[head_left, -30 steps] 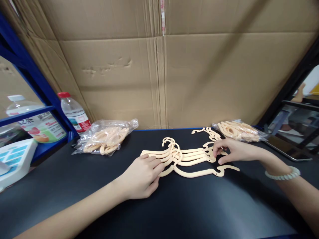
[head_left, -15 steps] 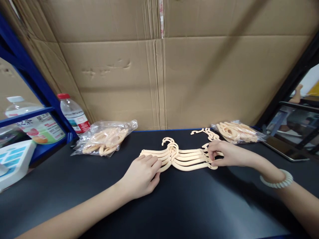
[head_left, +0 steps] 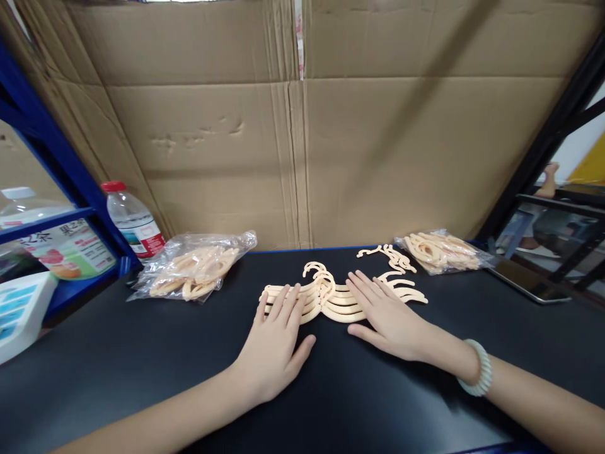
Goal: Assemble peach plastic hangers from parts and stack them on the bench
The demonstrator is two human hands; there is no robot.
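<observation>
Both hands lie open, palms down, over a row of cream-coloured hangers [head_left: 325, 294] on the dark bench [head_left: 331, 397]. The left hand [head_left: 276, 347] covers the left arms of the row, its fingers slightly apart and its thumb out to the side, off the hangers. The right hand [head_left: 390, 321] lies across the right arms, fingers closer together, thumb likewise held away; how firmly either hand presses cannot be told. Between the hands the hangers overlap, their curved hooks bunched and pointing away from the person, while thin curved tips show past the right hand's outer side. Just beyond the right hand is a small cluster of cream curved pieces [head_left: 397, 258], and near it a clear bag of cream parts [head_left: 439, 251]. Beyond the left hand and further left sits another clear bag [head_left: 198, 268], with a red-capped bottle [head_left: 137, 224] behind it. A pale bracelet [head_left: 478, 367] circles the right wrist. Farther right of that hand lies a flat dark device [head_left: 527, 280].
</observation>
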